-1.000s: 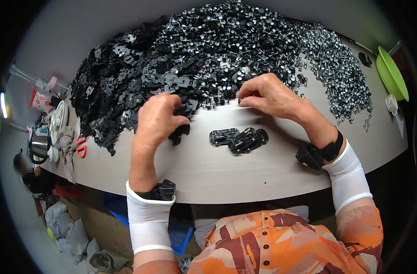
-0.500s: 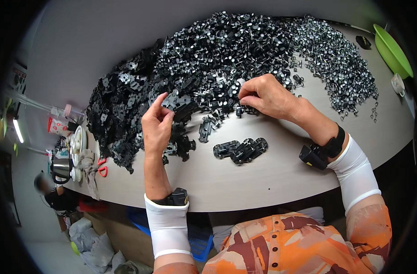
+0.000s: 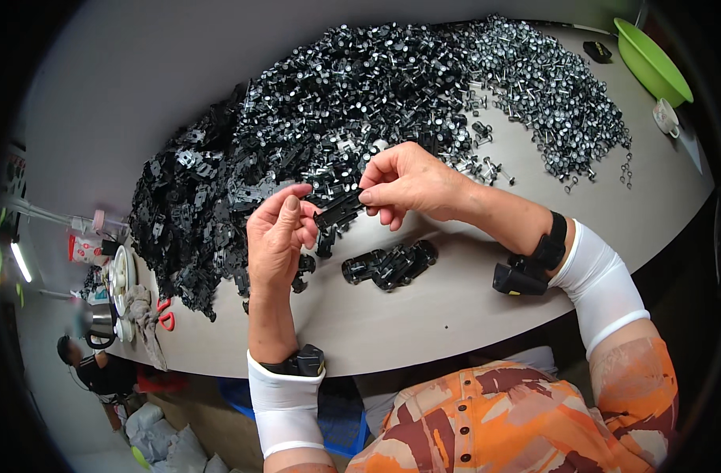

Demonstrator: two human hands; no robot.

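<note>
Between my hands is a long black plastic car-chassis piece (image 3: 339, 209). My left hand (image 3: 278, 232) is closed at its left end, with the index finger stretched above it. The fingertips of my right hand (image 3: 412, 185) pinch the other end; any small part inside that pinch is hidden. Nearer to me lies a small group of black chassis with wheels (image 3: 390, 265). Beyond my hands spreads a big heap of black wheels with silvery hubs (image 3: 353, 87). Loose black chassis pieces (image 3: 183, 213) are piled to the left.
Silvery wheel-and-axle pieces (image 3: 562, 110) form a heap at the right. A green basin (image 3: 652, 63) and a white cup (image 3: 666, 118) stand at the far right. Red-handled scissors (image 3: 166, 315), a grey cloth (image 3: 143, 315) and a kettle (image 3: 100, 323) are left. Another person (image 3: 100, 370) is beyond.
My right hand has left the edge of the wheel heap and come left to the chassis piece. My left fingers have curled in to its end. The whole view has shifted slightly.
</note>
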